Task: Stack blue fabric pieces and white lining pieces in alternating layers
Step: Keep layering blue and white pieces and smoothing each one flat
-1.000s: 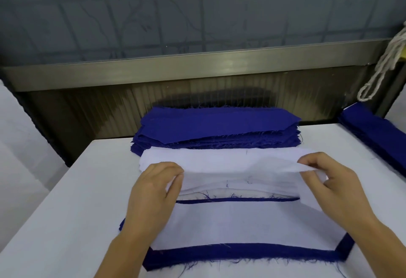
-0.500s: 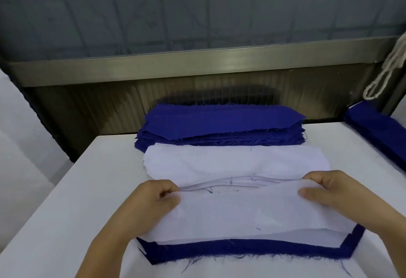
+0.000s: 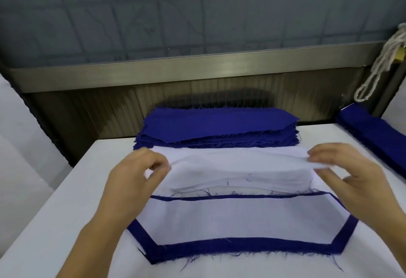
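White lining piece, centre frame, top of the lining pile between the blue fabric stack and the layered stack on the worktop, pinched at its ends by left hand and right hand; risk: thin sheets cling, two lifting together; fingertips partly hidden, pile depth unclear.

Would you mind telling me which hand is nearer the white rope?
Right. The right hand is below-left of the white rope; the left hand is across the table.
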A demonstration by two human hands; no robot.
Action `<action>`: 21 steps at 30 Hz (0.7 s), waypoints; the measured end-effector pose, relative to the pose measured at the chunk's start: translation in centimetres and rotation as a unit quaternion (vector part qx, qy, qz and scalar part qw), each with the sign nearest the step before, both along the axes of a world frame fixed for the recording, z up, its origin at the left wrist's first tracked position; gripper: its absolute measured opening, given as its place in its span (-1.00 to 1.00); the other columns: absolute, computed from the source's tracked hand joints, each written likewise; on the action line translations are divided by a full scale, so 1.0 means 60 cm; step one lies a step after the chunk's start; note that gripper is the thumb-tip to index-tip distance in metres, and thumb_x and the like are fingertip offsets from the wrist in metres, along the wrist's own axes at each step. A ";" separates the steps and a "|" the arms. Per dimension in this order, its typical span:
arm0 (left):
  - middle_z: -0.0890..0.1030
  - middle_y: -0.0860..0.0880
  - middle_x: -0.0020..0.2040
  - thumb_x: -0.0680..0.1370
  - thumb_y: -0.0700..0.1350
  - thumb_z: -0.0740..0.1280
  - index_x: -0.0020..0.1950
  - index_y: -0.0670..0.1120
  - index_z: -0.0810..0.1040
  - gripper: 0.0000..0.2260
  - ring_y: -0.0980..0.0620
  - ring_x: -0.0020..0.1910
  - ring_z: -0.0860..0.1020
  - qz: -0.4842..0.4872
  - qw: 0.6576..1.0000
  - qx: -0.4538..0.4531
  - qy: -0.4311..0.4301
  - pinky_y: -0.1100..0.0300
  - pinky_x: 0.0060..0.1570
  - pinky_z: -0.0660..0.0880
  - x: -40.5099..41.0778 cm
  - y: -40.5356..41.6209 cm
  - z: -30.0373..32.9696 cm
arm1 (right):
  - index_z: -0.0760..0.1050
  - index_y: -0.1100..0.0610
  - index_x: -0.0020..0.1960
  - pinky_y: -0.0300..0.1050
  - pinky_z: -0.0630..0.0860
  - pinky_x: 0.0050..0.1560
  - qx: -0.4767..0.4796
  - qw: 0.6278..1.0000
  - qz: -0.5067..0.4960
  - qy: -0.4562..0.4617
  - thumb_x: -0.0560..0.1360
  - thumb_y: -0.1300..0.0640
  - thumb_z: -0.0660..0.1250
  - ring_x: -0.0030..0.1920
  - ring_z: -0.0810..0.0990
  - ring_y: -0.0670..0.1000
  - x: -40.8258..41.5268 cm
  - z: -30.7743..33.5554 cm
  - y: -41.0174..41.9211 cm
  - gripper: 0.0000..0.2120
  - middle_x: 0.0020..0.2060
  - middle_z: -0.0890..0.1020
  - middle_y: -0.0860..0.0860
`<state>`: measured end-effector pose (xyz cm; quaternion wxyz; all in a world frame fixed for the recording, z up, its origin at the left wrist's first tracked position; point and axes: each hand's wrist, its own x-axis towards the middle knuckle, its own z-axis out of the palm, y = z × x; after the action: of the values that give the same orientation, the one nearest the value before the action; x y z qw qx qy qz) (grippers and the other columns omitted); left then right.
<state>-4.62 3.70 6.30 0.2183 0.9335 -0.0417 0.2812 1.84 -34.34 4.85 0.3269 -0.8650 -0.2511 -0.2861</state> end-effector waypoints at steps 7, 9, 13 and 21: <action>0.54 0.22 -0.20 0.42 -0.17 0.51 -0.18 0.06 0.62 -0.85 0.26 -0.19 0.45 -0.140 0.977 0.098 0.125 0.33 -0.14 0.42 -0.046 0.016 -0.076 | 0.62 0.07 -0.16 -0.27 0.39 0.12 -0.142 0.982 0.104 0.064 0.57 -0.02 0.27 0.08 0.50 -0.20 -0.037 -0.091 -0.021 -0.75 -0.05 0.60 -0.17; 0.53 0.23 -0.19 0.45 -0.13 0.47 -0.17 0.09 0.61 -0.89 0.26 -0.18 0.45 -0.148 0.974 0.091 0.146 0.32 -0.13 0.42 -0.045 0.017 -0.084 | 0.62 0.06 -0.18 -0.29 0.40 0.10 -0.146 0.982 0.095 0.078 0.37 0.32 0.48 0.07 0.51 -0.21 -0.034 -0.104 -0.027 -0.83 -0.07 0.61 -0.19; 0.52 0.25 -0.18 0.47 -0.09 0.45 -0.16 0.12 0.61 -0.90 0.28 -0.16 0.44 -0.150 0.970 0.091 0.168 0.35 -0.11 0.41 -0.046 0.016 -0.092 | 0.60 0.02 -0.18 -0.31 0.41 0.08 -0.129 0.984 0.096 0.081 0.33 0.31 0.40 0.07 0.53 -0.17 -0.036 -0.111 -0.030 -0.80 -0.06 0.59 -0.25; 0.51 0.24 -0.22 0.37 -0.17 0.44 -0.24 0.10 0.55 -0.84 0.26 -0.19 0.47 -0.177 0.966 0.070 0.175 0.32 -0.20 0.44 -0.053 0.009 -0.101 | 0.53 0.02 -0.21 -0.34 0.40 0.05 -0.098 0.987 0.084 0.094 0.22 0.36 0.32 0.04 0.55 -0.13 -0.036 -0.121 -0.032 -0.73 -0.07 0.56 -0.24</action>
<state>-7.78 4.22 0.26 0.2026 0.9590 -0.1867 0.0670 -0.32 -36.25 -2.41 0.2857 -0.8916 -0.3178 -0.1496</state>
